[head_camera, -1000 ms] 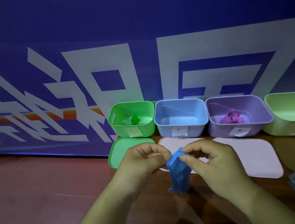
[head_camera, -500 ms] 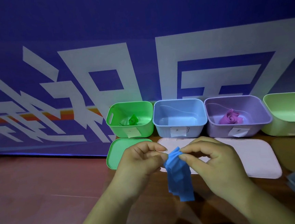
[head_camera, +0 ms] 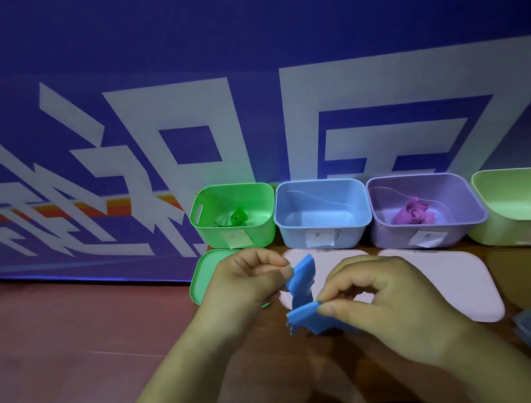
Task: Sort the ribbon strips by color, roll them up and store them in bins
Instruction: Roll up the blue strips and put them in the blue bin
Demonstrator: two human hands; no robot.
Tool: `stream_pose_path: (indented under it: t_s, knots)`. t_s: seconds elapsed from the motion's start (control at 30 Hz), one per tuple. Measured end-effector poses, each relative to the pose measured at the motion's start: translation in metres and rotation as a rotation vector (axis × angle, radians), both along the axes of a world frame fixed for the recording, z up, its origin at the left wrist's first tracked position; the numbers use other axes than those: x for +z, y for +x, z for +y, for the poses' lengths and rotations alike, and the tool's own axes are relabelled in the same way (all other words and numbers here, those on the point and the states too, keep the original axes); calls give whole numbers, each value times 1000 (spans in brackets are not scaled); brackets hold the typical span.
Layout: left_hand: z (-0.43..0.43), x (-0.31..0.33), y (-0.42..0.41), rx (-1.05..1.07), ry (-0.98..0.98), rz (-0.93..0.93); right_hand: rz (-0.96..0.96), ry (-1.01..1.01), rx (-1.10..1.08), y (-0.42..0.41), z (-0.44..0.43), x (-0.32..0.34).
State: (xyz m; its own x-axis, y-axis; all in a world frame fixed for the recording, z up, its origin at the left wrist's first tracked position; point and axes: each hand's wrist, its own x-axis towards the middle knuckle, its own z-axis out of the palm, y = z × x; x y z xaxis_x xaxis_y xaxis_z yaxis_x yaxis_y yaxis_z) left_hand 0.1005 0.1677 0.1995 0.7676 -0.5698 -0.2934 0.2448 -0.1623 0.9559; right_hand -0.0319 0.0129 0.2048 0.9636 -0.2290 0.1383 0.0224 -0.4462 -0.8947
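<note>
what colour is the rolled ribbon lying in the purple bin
Pink-magenta: the rolled ribbon in the purple bin shows best in the head view.

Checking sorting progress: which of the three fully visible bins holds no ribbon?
The middle, blue bin: empty, while the green bin holds a green roll and the purple bin a pink roll.

Head view, close, forward and down.

The ribbon strips (head_camera: 303, 297) are bright blue. On the reddish-brown surface (head_camera: 78, 346), far side, left to right: a vivid green bin (head_camera: 261, 237), a pale blue bin (head_camera: 293, 236), a lilac bin (head_camera: 386, 234), a light green bin (head_camera: 514, 231). A green roll (head_camera: 237, 218) lies in the first, a magenta roll (head_camera: 414, 214) in the lilac. The backdrop (head_camera: 243, 36) is deep blue with white angular shapes and an orange stripe (head_camera: 120, 207).
</note>
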Motion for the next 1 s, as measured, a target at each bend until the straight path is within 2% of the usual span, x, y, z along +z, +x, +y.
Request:
stream_pose_path:
  t_s: [0.33,0.5,0.87,1.0]
  knots:
    - [0,4,-3,-99,-66,51,-16,88,-237,7,2,-9]
    - [1,4,-4,-111,-69,42,24,156,-222,7,2,-10]
    - [0,6,-6,-130,-52,37,-24,329,-228,10,4,-16]
    - [0,7,-6,-143,-36,11,-27,314,-255,11,4,-19]
